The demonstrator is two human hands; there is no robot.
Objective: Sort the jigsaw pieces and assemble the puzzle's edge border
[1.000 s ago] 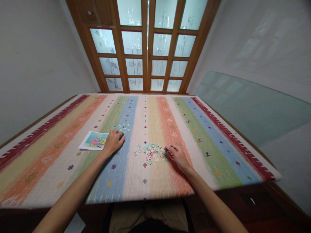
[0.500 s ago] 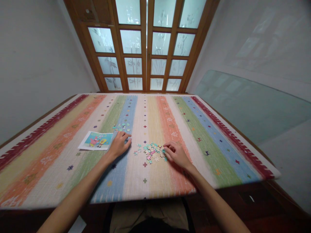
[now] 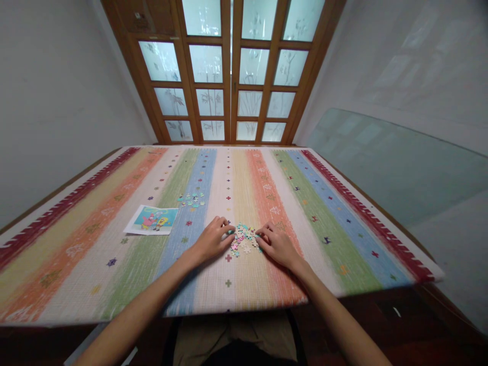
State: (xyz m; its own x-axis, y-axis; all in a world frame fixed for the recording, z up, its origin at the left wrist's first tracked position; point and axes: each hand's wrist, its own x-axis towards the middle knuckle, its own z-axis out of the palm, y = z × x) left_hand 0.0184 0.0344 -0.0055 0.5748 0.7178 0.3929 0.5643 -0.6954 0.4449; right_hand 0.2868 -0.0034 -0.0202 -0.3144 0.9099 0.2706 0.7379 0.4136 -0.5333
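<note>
A loose pile of small jigsaw pieces point(image 3: 244, 241), teal, pink, yellow and pale, lies on the striped tablecloth point(image 3: 213, 290). At the pile's left edge my left hand point(image 3: 214, 240) is closed, with a teal jigsaw piece point(image 3: 231, 232) between thumb and fingertips. My right hand point(image 3: 279, 245) rests against the right edge, its fingers curled in a pinch. Whatever those fingertips hold is too small to make out. Farther left lies a picture card point(image 3: 155, 220) of two cartoon figures, one pink and one yellow. Beyond my left hand is a smaller group of teal jigsaw pieces point(image 3: 193, 199).
The cloth covers a wide table whose front edge runs just before my lap. Wooden doors with frosted panes point(image 3: 209, 104) stand behind the table. A pale green glass panel point(image 3: 381, 162) leans by the right wall.
My left hand has moved right, from beside the picture card to the pile, and now pinches a teal jigsaw piece. The right hand stays at the pile's right edge.
</note>
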